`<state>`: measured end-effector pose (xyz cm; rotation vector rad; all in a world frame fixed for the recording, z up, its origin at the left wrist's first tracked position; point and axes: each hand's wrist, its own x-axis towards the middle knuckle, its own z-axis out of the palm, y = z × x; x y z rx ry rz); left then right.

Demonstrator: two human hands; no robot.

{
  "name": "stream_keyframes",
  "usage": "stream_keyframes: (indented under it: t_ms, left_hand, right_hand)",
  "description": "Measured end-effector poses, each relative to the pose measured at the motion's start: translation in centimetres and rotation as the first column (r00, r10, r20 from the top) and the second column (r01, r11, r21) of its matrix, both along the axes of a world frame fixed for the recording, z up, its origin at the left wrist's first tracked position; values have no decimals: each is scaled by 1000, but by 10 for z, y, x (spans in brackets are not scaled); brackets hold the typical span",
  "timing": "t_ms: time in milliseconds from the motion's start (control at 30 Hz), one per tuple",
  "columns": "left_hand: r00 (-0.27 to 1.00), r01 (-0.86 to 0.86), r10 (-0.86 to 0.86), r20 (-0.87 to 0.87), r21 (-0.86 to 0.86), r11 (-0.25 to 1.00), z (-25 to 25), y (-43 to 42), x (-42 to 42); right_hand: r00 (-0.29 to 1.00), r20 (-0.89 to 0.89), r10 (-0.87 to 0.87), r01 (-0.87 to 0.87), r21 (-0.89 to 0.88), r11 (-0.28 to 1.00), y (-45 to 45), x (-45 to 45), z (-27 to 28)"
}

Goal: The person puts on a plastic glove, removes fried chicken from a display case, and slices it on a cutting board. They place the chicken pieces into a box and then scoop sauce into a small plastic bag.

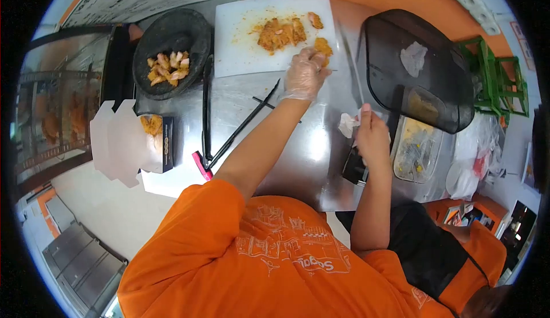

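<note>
My left hand point(306, 74), in a clear plastic glove, has its fingers closed on the lower part of an orange-coated piece of food point(323, 46) at the right side of the white cutting board point(235, 37). Chopped orange-brown food point(278, 34) lies beside it on the board. My bare right hand point(372, 137) is closed at the right of the board, with a long thin knife point(351, 60) extending up from it. Crumpled white material point(348, 125) is next to its fingers. The knife handle is mostly hidden by the hand.
At left are a stone mortar point(197, 29) with food chunks, black tongs point(243, 135) and an open box point(120, 140). On the right stand a dark tray point(381, 66), a clear container point(404, 172) and a green rack point(487, 77). Another person's orange sleeve point(487, 249) shows lower right.
</note>
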<state>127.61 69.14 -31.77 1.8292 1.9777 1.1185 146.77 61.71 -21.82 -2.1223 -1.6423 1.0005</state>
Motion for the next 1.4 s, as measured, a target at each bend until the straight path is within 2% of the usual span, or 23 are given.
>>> stream_keyframes:
  t_ms: [67,167,200,267,300,333,400,433,500,633,733,833,900,1033,1100,1233,1300,1333,1400]
  left_hand:
    - [998,-4,3,-65,-9,1000,3,-3,3]
    - [996,-43,59,67,-217,975,14,-1,-4]
    - [997,-32,48,65,-221,975,11,2,-9]
    - [975,-80,108,197,-145,986,2,8,-20]
    - [996,-83,84,26,-51,995,-5,14,-24]
    - [997,-77,78,26,-51,996,-10,20,-27]
    - [999,44,-43,12,-52,998,-14,28,-31]
    - [999,48,-48,12,-52,997,-13,30,-31]
    - [993,45,-25,113,-175,984,-10,32,-30]
    - [983,46,-9,184,-200,979,-8,28,-31]
    - [994,32,-13,109,-171,985,-12,29,-31]
    - [978,64,-24,209,-187,980,-16,30,-31]
    - [939,51,8,344,-163,985,-20,31,-31]
    - [932,22,45,358,-181,983,-30,28,-34]
    - [961,35,1,278,-122,992,-32,30,-35]
    - [941,55,7,338,-172,984,-34,31,-35]
    - [959,-5,39,281,-120,993,-35,30,-32]
    - [958,0,35,285,-120,993,-34,30,-31]
    - [914,57,-24,404,-70,996,-32,30,-28]
  right_hand:
    - [998,-61,-15,14,-22,1000,-15,4,-21]
    - [976,-200,-89,72,-91,993,-36,-7,-45]
    - [982,-180,-55,40,-87,995,-40,-10,-52]
    - [987,-159,-30,17,-85,996,-45,-16,-53]
    - [990,-139,-9,0,-64,998,-45,-19,-47]
    - [993,-118,13,-18,-42,999,-44,-21,-42]
    - [993,-121,18,-24,-45,999,-44,-22,-35]
    - [992,-124,29,-36,-49,998,-44,-22,-33]
    - [995,-91,35,-42,-72,997,-44,-21,-41]
    - [998,-30,53,-55,-80,995,-42,-25,-38]
    - [998,-34,53,-55,-65,996,-41,-29,-37]
    - [997,-64,44,-48,-64,997,-40,-31,-43]
    - [997,-65,34,-40,-90,995,-40,-26,-39]
    - [996,-75,48,-55,-96,994,-45,-33,-41]
    - [998,-47,41,-45,-84,995,-47,-39,-46]
    - [999,-54,-5,2,-70,998,-47,-47,-38]
    - [999,-52,11,-15,-74,997,-44,-44,-36]
    - [998,-52,24,-28,-74,997,-43,-42,-36]
    - [999,-34,8,-11,-78,997,-42,-43,-37]
